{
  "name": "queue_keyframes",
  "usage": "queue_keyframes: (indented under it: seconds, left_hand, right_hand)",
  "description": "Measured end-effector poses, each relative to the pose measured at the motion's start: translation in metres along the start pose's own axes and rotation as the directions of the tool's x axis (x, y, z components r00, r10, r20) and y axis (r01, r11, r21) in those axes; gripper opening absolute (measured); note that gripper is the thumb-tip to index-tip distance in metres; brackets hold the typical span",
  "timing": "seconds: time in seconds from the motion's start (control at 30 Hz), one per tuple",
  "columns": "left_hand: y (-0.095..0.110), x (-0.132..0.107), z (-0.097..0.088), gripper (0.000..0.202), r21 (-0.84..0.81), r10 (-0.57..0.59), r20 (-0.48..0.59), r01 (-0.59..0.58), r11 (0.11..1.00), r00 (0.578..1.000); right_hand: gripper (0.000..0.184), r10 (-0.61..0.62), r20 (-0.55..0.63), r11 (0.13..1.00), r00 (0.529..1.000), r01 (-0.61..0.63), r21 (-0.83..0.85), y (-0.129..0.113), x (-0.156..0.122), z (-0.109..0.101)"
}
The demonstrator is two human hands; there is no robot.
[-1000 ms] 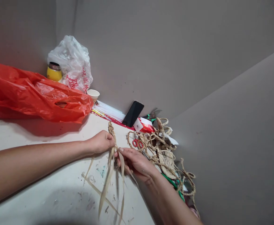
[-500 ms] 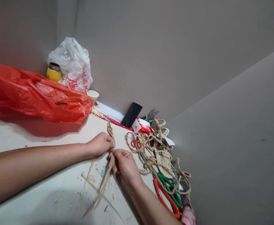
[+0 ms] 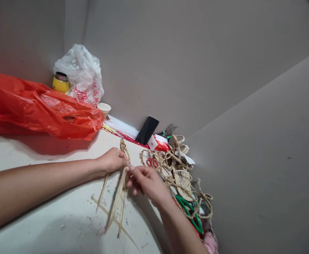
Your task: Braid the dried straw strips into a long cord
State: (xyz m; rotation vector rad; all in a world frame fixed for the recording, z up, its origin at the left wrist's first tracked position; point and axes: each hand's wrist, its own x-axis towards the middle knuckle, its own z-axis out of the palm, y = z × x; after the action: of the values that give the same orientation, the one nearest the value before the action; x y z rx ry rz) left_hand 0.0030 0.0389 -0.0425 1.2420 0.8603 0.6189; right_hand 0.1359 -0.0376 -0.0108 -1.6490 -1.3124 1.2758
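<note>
- I see the left hand [image 3: 113, 160] pinching a straw braid [image 3: 122, 145] above the table [image 3: 72, 215].
- The right hand [image 3: 150, 183] is just beside, its fingers at the pale strips [image 3: 115, 204] going nearward; whether it grips them, I cannot tell.
- Braided cords [image 3: 183, 181] lie to the right, a red bag [image 3: 43, 109] far left.

The left hand [image 3: 114, 160] pinches the braid [image 3: 122, 145], and from there the loose strips [image 3: 115, 203] hang down. The right hand [image 3: 149, 181] is just beside, its fingertips at the strips. Ropes [image 3: 183, 180] lie near small scissors [image 3: 149, 162]; the phone [image 3: 147, 130] leans on the wall [image 3: 197, 63].
</note>
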Motion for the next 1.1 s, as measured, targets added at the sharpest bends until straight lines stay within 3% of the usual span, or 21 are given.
queue_keyframes:
  seconds: [0.07,0.13,0.2,0.27,0.37,0.43,0.67,0.8,0.93,1.1]
  left_hand:
    - [0.008,-0.002,-0.003,0.017,-0.035,-0.052,0.04,0.053,0.998,0.998]
    - [0.015,-0.003,-0.006,0.02,-0.088,-0.071,0.091,0.079,0.993,0.993]
    - [0.017,-0.003,-0.009,0.02,-0.14,-0.062,0.129,0.08,0.987,0.99]
    - [0.017,-0.001,-0.01,0.019,-0.17,-0.053,0.154,0.079,0.982,0.987]
    - [0.015,0.0,-0.01,0.016,-0.172,-0.054,0.171,0.083,0.982,0.984]
    - [0.016,0.0,-0.01,0.015,-0.165,-0.06,0.166,0.088,0.982,0.984]
    - [0.014,-0.002,-0.007,0.017,-0.035,-0.101,0.085,0.104,0.994,0.991]
    - [0.006,0.003,-0.009,0.01,0.128,0.064,0.066,-0.072,0.989,0.996]
    - [0.005,0.004,-0.011,0.006,0.269,0.177,0.149,-0.212,0.94,0.973]
    - [0.013,0.0,-0.012,0.005,0.375,0.197,0.249,-0.282,0.883,0.948]
  right_hand:
    - [0.038,-0.074,-0.188,0.997,0.979,0.078,0.013,-0.003,0.002,-0.012]
    - [0.035,-0.111,-0.278,0.99,0.954,0.131,0.056,-0.001,0.007,-0.017]
    - [0.032,-0.074,-0.201,0.978,0.977,0.11,0.175,0.004,0.014,-0.013]
    - [0.03,-0.009,-0.044,0.943,0.999,0.023,0.331,0.007,0.02,-0.006]
    - [0.028,0.053,0.18,0.873,0.982,-0.133,0.47,0.006,0.025,-0.001]
    - [0.028,0.074,0.265,0.858,0.961,-0.196,0.474,0.005,0.026,-0.002]
    - [0.031,0.126,0.381,0.869,0.916,-0.287,0.403,0.014,0.03,-0.011]
    - [0.033,0.12,0.427,0.835,0.896,-0.324,0.444,0.015,0.032,-0.012]
    - [0.032,0.134,0.425,0.798,0.895,-0.352,0.489,0.015,0.034,-0.011]
    - [0.03,0.165,0.367,0.813,0.915,-0.337,0.474,0.016,0.032,-0.007]
